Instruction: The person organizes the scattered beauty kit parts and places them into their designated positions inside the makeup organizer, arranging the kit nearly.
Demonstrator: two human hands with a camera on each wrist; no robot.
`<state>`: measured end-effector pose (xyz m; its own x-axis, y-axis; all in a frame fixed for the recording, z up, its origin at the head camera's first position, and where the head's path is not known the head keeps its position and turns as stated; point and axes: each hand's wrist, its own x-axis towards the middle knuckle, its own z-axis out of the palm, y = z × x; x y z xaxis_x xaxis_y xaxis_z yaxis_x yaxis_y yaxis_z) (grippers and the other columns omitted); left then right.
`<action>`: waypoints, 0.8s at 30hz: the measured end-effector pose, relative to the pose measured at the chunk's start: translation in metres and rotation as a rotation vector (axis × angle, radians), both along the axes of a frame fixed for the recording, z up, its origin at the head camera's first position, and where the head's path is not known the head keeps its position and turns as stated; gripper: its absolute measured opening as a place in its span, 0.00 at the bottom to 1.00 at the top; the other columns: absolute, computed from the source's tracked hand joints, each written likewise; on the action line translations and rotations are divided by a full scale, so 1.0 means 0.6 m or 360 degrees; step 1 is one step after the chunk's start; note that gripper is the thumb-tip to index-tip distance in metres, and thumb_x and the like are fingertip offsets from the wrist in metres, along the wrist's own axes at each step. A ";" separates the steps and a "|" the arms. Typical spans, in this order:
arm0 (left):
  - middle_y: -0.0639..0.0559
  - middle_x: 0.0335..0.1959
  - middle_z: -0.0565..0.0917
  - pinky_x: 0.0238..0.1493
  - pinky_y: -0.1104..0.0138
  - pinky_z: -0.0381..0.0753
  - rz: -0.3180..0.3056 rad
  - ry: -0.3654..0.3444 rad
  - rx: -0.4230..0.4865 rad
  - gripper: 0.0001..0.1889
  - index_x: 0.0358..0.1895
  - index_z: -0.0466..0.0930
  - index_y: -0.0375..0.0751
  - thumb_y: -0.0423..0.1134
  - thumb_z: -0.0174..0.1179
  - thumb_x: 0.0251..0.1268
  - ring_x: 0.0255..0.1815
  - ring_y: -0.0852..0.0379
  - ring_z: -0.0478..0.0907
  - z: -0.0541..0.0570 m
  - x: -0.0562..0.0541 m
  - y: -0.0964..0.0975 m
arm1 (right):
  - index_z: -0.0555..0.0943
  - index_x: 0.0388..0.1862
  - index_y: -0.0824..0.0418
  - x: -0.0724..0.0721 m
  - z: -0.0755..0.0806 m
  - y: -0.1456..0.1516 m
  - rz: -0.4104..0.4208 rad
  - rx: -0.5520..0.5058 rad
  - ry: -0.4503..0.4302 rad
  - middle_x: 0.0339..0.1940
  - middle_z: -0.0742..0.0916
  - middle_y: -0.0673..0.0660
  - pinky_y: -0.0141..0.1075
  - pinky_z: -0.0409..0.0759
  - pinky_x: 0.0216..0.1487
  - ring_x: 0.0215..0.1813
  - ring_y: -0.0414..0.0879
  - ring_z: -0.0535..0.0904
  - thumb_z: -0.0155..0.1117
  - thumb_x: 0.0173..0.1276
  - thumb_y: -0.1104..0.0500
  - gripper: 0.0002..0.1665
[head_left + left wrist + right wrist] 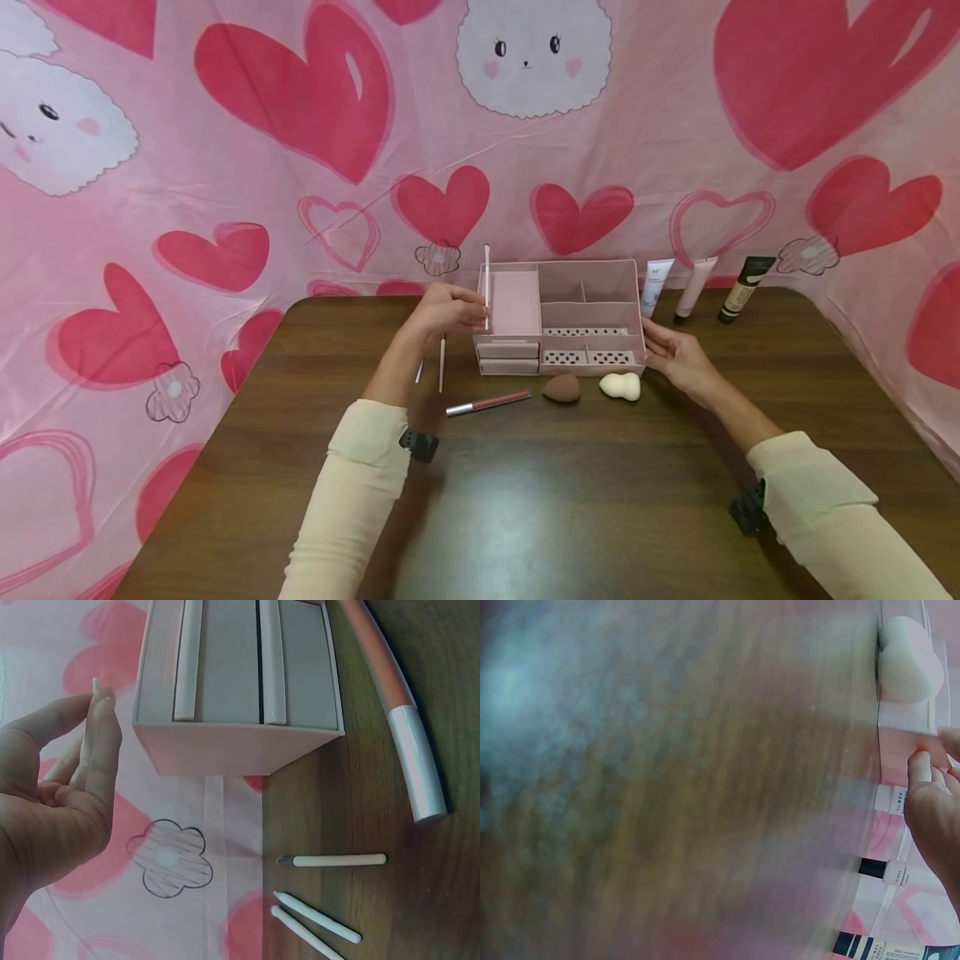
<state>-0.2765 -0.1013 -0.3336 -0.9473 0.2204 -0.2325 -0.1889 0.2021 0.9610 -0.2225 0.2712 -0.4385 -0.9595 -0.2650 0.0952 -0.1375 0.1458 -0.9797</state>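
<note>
A slim pale makeup brush [487,283] stands upright between the thumb and fingers of my left hand [448,310], over the left end of a pink makeup organizer [514,302]. In the left wrist view its end [96,685] pokes past the fingertips. My right hand [678,360] rests its fingers against the organizer's right side wall. The right wrist view shows those fingers [921,766] touching the pink wall near a cream sponge [911,664]. The organizer has two drawers [508,358] at the left and several open compartments.
Before the organizer lie a lip gloss tube [489,403], a brown sponge [562,388] and the cream sponge. More brushes [340,860] lie on the wooden table [525,517] at the left. White [655,285], pink [696,288] and black-and-beige [744,290] tubes stand right. A heart-patterned cloth hangs behind.
</note>
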 end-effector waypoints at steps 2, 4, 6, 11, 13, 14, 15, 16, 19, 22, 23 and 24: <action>0.47 0.28 0.85 0.46 0.58 0.89 -0.0001 -0.0021 0.0000 0.18 0.58 0.77 0.18 0.24 0.60 0.66 0.26 0.60 0.84 0.000 -0.002 0.006 | 0.49 0.78 0.78 -0.001 -0.001 0.001 0.0001 0.0014 0.0002 0.77 0.54 0.80 0.18 0.76 0.57 0.69 0.29 0.68 0.51 0.70 0.77 0.40; 0.47 0.27 0.85 0.42 0.61 0.90 0.0002 -0.0045 0.0017 0.18 0.57 0.77 0.17 0.24 0.60 0.66 0.25 0.60 0.84 0.000 -0.003 0.012 | 0.49 0.78 0.78 -0.001 -0.001 0.002 0.0002 0.0022 0.0008 0.77 0.54 0.80 0.18 0.76 0.57 0.69 0.29 0.68 0.51 0.71 0.77 0.40; 0.48 0.26 0.84 0.38 0.65 0.89 -0.0004 -0.0064 0.0044 0.18 0.58 0.76 0.17 0.24 0.59 0.66 0.25 0.60 0.83 -0.001 -0.005 0.017 | 0.49 0.78 0.78 -0.001 -0.001 0.002 -0.0001 0.0041 0.0020 0.77 0.55 0.80 0.18 0.76 0.57 0.69 0.29 0.68 0.51 0.71 0.77 0.40; 0.51 0.24 0.83 0.32 0.70 0.87 -0.0030 -0.0105 0.0099 0.19 0.59 0.75 0.17 0.24 0.57 0.68 0.24 0.61 0.82 -0.004 -0.009 0.028 | 0.50 0.78 0.77 0.000 0.000 0.002 -0.0006 0.0052 0.0023 0.77 0.55 0.80 0.18 0.76 0.57 0.68 0.28 0.68 0.51 0.71 0.77 0.40; 0.52 0.23 0.83 0.31 0.71 0.86 -0.0034 -0.0120 0.0101 0.18 0.59 0.76 0.18 0.24 0.57 0.68 0.24 0.62 0.82 -0.004 -0.010 0.031 | 0.50 0.79 0.77 0.000 0.000 0.001 -0.0007 0.0056 0.0017 0.77 0.55 0.79 0.18 0.76 0.57 0.68 0.28 0.68 0.52 0.71 0.76 0.40; 0.53 0.23 0.83 0.30 0.72 0.86 -0.0034 -0.0128 0.0102 0.18 0.59 0.76 0.18 0.25 0.57 0.68 0.24 0.62 0.82 -0.004 -0.011 0.034 | 0.50 0.79 0.77 0.001 0.000 0.001 -0.0004 0.0058 0.0012 0.77 0.54 0.79 0.18 0.76 0.58 0.69 0.28 0.68 0.52 0.72 0.76 0.40; 0.53 0.23 0.84 0.29 0.72 0.86 -0.0034 -0.0140 0.0106 0.18 0.58 0.76 0.19 0.24 0.57 0.68 0.23 0.62 0.83 -0.005 -0.012 0.035 | 0.50 0.79 0.77 0.001 0.000 0.001 -0.0006 0.0062 0.0010 0.78 0.55 0.79 0.18 0.76 0.58 0.69 0.29 0.68 0.52 0.72 0.76 0.40; 0.53 0.23 0.84 0.29 0.72 0.86 -0.0031 -0.0153 0.0116 0.18 0.58 0.76 0.19 0.24 0.57 0.68 0.23 0.62 0.83 -0.005 -0.012 0.037 | 0.50 0.79 0.77 0.001 0.000 0.001 -0.0007 0.0068 0.0010 0.78 0.55 0.79 0.18 0.76 0.58 0.70 0.31 0.67 0.52 0.72 0.76 0.40; 0.53 0.22 0.84 0.28 0.73 0.85 -0.0026 -0.0196 0.0133 0.16 0.56 0.77 0.20 0.23 0.58 0.68 0.22 0.62 0.83 -0.006 -0.015 0.043 | 0.50 0.79 0.77 0.002 0.001 0.000 -0.0009 0.0081 0.0018 0.77 0.55 0.79 0.18 0.76 0.58 0.71 0.35 0.67 0.52 0.72 0.76 0.40; 0.53 0.21 0.83 0.27 0.73 0.84 -0.0021 -0.0239 0.0142 0.12 0.52 0.79 0.21 0.22 0.58 0.66 0.21 0.62 0.82 -0.006 -0.017 0.048 | 0.50 0.79 0.77 0.002 0.001 0.000 -0.0008 0.0084 0.0028 0.77 0.56 0.79 0.18 0.76 0.57 0.71 0.35 0.67 0.52 0.71 0.76 0.40; 0.53 0.20 0.83 0.27 0.74 0.84 -0.0020 -0.0250 0.0140 0.10 0.49 0.80 0.22 0.22 0.59 0.66 0.20 0.62 0.82 -0.005 -0.018 0.050 | 0.50 0.79 0.77 0.002 0.001 0.000 -0.0008 0.0081 0.0032 0.77 0.56 0.79 0.18 0.76 0.57 0.71 0.35 0.67 0.52 0.71 0.76 0.40; 0.53 0.20 0.83 0.26 0.74 0.84 -0.0019 -0.0258 0.0136 0.08 0.46 0.80 0.24 0.22 0.59 0.65 0.20 0.63 0.81 -0.004 -0.018 0.053 | 0.50 0.79 0.77 0.001 0.001 0.000 -0.0008 0.0081 0.0034 0.77 0.55 0.79 0.17 0.76 0.57 0.71 0.35 0.67 0.52 0.71 0.76 0.40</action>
<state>-0.2875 -0.0697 -0.3359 -0.8962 0.2567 -0.3618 -0.3407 0.1241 0.9320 -0.2219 0.2715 -0.4378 -0.9587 -0.2652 0.1025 -0.1577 0.1960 -0.9678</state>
